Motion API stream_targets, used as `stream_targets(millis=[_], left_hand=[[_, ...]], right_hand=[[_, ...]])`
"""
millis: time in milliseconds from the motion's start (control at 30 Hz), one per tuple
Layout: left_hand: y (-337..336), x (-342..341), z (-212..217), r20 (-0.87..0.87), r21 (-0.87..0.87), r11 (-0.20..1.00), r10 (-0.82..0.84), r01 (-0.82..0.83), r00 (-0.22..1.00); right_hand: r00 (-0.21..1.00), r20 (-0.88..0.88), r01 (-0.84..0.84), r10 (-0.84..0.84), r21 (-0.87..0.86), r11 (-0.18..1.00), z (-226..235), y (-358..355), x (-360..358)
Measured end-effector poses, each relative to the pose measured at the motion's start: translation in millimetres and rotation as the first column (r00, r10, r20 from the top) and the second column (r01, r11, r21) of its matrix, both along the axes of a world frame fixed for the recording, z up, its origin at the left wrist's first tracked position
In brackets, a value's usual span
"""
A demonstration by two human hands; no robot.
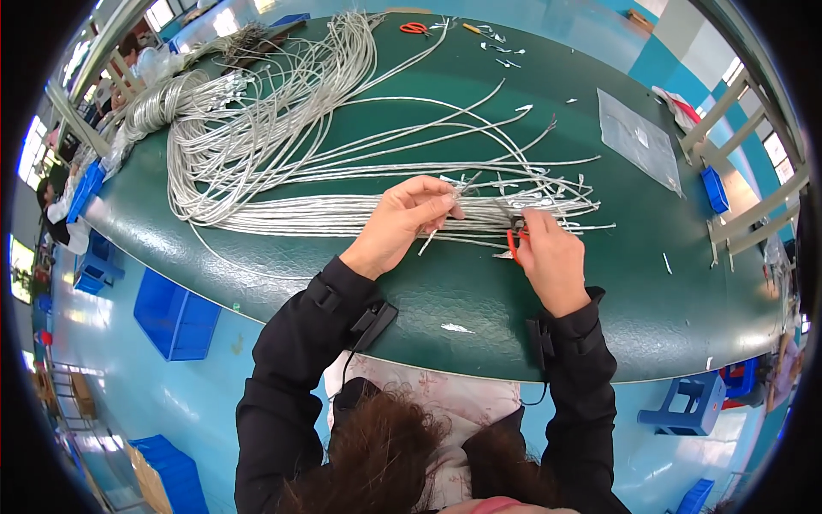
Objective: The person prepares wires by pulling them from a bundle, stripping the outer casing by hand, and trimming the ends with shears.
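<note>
A long bundle of silvery-grey cables (300, 214) lies across the green table, its stripped and frayed ends fanned out to the right. Over these ends, my left hand (401, 221) is closed, pinching one cable between thumb and fingers. The short cable end (426, 243) sticks out below that hand, and thin wires show above the fingertips. My right hand (555, 261) grips a pair of red-handled scissors (514, 243), blades pointing up and left toward the pinched wires. A small gap separates blades and left fingertips.
Toward the far left, the cables loop into a large coil (175, 98). Far back lie red-handled scissors (413, 28), a yellow-handled tool (472, 29) and scraps. A clear plastic bag (638, 141) lies at right. A blue bin (175, 317) and stool (685, 404) stand below the table.
</note>
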State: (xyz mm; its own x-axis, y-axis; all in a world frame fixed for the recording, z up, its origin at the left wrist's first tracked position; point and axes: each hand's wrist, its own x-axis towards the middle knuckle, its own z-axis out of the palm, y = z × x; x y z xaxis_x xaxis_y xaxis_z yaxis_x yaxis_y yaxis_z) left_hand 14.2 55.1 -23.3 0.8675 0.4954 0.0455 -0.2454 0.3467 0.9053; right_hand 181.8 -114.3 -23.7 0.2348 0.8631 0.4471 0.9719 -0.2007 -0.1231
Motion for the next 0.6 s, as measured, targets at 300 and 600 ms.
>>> stream_targets(millis=[300,600], left_hand=[[6.9,-2.0,0.0,0.008,0.006,1.0,-0.027,0.027,1.0],[6.9,0.0,-1.9,0.014,-0.03,0.999,-0.044,0.044,0.999]], right_hand=[[0.996,0.042,-0.092,0.083,0.367,0.926,29.2,1.0,-14.5],[0.972,0.235,-0.064,-0.006,0.288,0.955,37.0,-5.1,-21.8]])
